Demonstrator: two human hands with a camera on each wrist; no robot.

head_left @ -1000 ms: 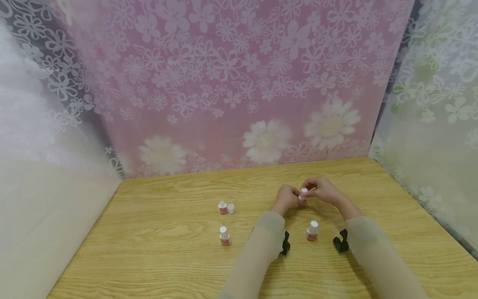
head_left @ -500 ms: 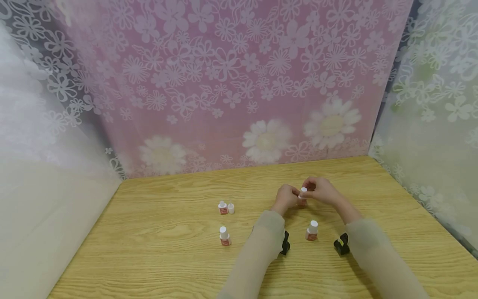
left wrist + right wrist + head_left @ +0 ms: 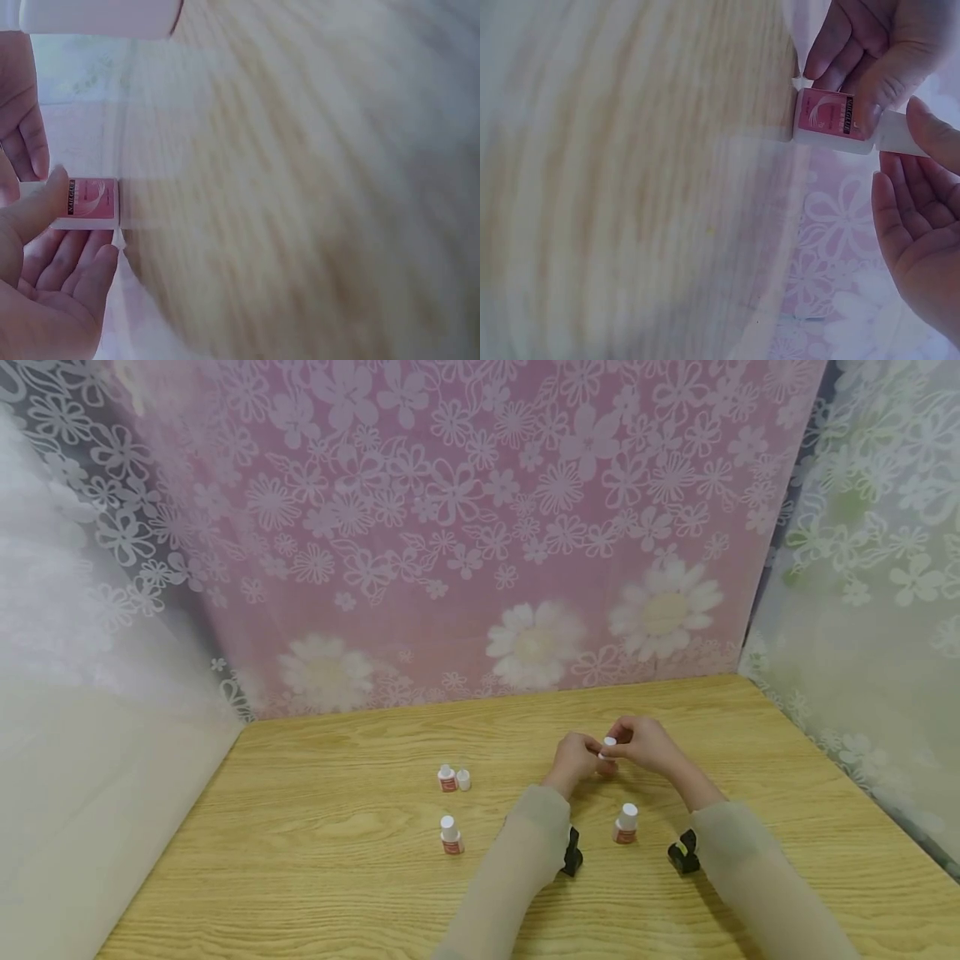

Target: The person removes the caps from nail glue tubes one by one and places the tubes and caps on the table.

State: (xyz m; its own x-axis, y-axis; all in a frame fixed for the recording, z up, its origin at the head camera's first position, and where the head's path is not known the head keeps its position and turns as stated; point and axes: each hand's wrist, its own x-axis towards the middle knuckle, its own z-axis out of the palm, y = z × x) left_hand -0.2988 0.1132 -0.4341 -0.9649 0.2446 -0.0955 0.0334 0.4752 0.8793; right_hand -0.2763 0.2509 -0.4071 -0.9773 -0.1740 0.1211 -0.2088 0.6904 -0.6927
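A small white nail glue bottle (image 3: 826,120) with a pink label stands upright on the table between both hands. My left hand (image 3: 576,757) pinches its body between thumb and fingers, as the left wrist view also shows on the bottle's label (image 3: 94,199). The white cap (image 3: 896,135) is on the bottle's top, and my right hand (image 3: 643,745) pinches it, thumb on the near side. Whether the cap is tight or loose cannot be seen. Closer to me, between the forearms, a capped nail glue bottle (image 3: 626,825) stands upright.
On the left side of the wooden table (image 3: 322,827) stand an uncapped bottle (image 3: 447,779), a loose white cap (image 3: 463,779) right beside it, and a capped bottle (image 3: 452,837) nearer me. Black devices (image 3: 683,853) sit by the sleeves. Flowered sheets (image 3: 450,527) enclose the back and sides.
The right fingers have shifted slightly on the cap, and less of the held bottle's body shows in the head view. Both hands stay in the same place; the other bottles have not moved.
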